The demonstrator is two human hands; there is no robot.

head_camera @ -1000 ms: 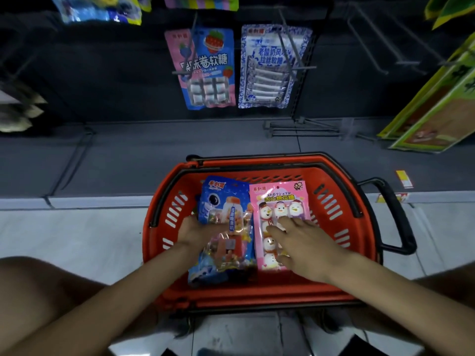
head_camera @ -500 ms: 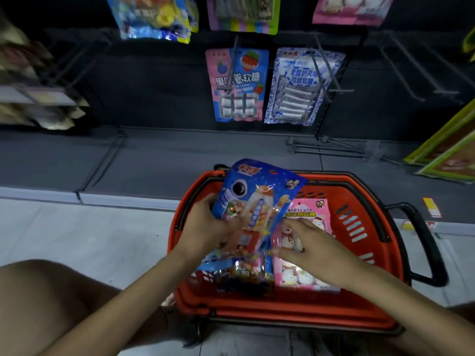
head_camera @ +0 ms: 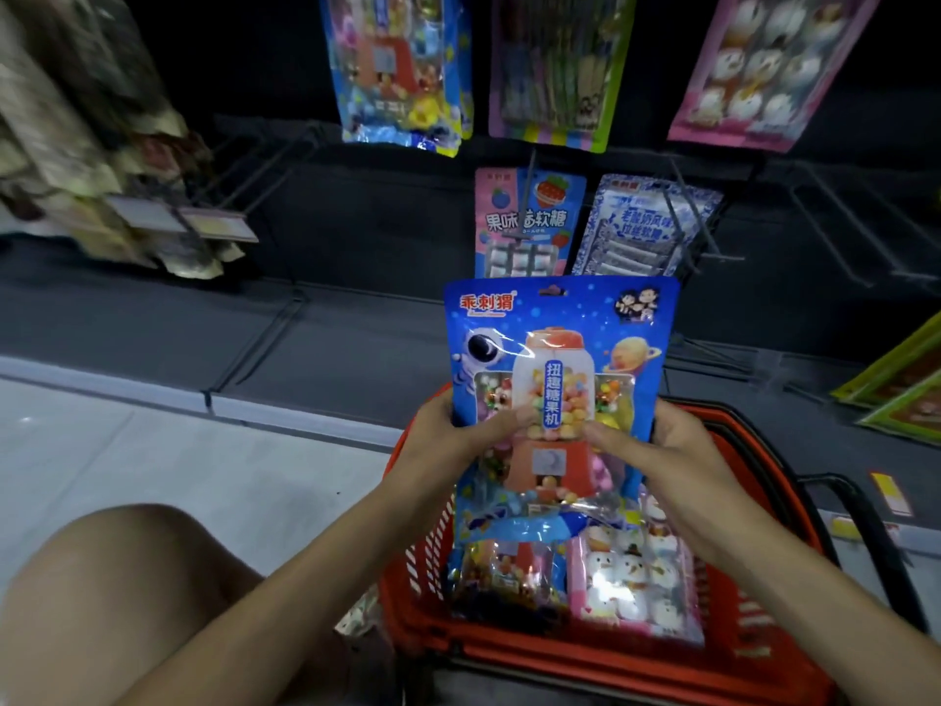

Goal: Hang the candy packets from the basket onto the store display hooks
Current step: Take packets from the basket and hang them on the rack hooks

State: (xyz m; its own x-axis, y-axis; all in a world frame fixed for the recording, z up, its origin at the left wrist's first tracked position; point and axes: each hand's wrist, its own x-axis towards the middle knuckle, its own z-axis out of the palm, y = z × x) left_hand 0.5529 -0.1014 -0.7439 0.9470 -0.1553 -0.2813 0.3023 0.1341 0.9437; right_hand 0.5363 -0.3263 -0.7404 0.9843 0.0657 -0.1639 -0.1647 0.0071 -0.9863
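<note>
Holding blue gumball packet (head_camera: 560, 379) upright above red basket (head_camera: 753, 649): left hand (head_camera: 453, 430), right hand (head_camera: 657, 450) gripping its sides. Unhung; matching packet (head_camera: 399, 68) apparently hooked far above. Two packets left in basket.

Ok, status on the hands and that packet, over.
Left hand and right hand both grip blue gumball packet, upright above basket. Not hung. Nothing blocking.

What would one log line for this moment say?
step: lifting packet | both hands: left hand and right hand hold blue gumball packet upright above red basket | hung: not yet
</note>
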